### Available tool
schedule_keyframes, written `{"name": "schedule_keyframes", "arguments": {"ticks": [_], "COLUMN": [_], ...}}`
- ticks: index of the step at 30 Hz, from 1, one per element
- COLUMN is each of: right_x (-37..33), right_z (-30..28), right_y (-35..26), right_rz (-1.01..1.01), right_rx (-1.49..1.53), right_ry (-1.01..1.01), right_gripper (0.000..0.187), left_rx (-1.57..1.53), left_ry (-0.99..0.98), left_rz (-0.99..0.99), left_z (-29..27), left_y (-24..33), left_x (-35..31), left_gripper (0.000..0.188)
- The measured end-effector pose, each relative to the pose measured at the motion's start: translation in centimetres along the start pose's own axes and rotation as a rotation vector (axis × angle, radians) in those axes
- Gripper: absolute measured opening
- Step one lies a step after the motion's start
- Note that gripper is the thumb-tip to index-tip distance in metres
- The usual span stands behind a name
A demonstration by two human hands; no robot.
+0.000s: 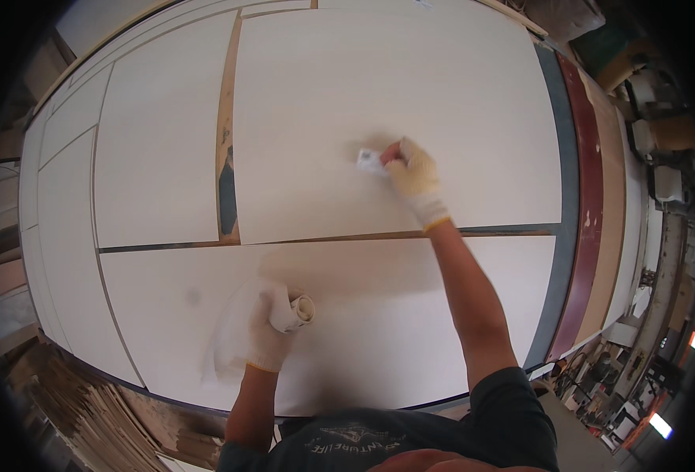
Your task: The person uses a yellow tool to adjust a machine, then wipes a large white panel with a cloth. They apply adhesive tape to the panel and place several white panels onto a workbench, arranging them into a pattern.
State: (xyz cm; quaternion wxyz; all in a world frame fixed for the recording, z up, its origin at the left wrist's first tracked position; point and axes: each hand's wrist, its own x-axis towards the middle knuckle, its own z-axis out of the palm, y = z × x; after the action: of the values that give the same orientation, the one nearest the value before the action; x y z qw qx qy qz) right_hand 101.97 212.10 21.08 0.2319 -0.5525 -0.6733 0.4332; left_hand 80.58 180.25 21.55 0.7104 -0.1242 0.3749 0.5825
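Note:
Both of my hands wear pale knit gloves. My right hand (413, 175) reaches far out and presses a small folded white pad (369, 161) flat on the large white panel (324, 102) at the middle. My left hand (270, 330) rests close to my body on the near white panel (387, 315) and grips a rolled sheet of white paper (296, 308). A loose white sheet (233, 330) trails under and left of that hand.
Several white panels lie side by side on a big worktable, with narrow wooden gaps (225, 126) between them. A dark red and brown table edge (587, 197) runs along the right. Stacked boards (88, 409) sit lower left; workshop clutter (654, 141) stands on the right.

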Motion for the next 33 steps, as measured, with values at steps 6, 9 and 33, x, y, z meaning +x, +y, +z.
{"name": "schedule_keyframes", "arguments": {"ticks": [6, 9, 33], "right_x": [3.3, 0.4, -47.9], "right_z": [0.6, 2.7, 14.7], "right_y": [6.3, 6.4, -6.1], "right_rz": [-0.313, -0.581, -0.9], "right_rx": [-0.955, -0.892, -0.044], "right_ry": [0.292, 0.057, -0.295], "right_gripper": [0.063, 0.067, 0.01], "left_rx": [0.445, 0.217, 1.441], "left_ry": [-0.08, 0.164, 0.339], "left_rz": [0.286, 0.314, 0.673], "left_z": [2.5, 1.7, -13.8], "left_y": [0.3, -0.4, -12.0], "left_x": [-1.4, -1.3, -29.6], "left_gripper": [0.045, 0.024, 0.043]}}
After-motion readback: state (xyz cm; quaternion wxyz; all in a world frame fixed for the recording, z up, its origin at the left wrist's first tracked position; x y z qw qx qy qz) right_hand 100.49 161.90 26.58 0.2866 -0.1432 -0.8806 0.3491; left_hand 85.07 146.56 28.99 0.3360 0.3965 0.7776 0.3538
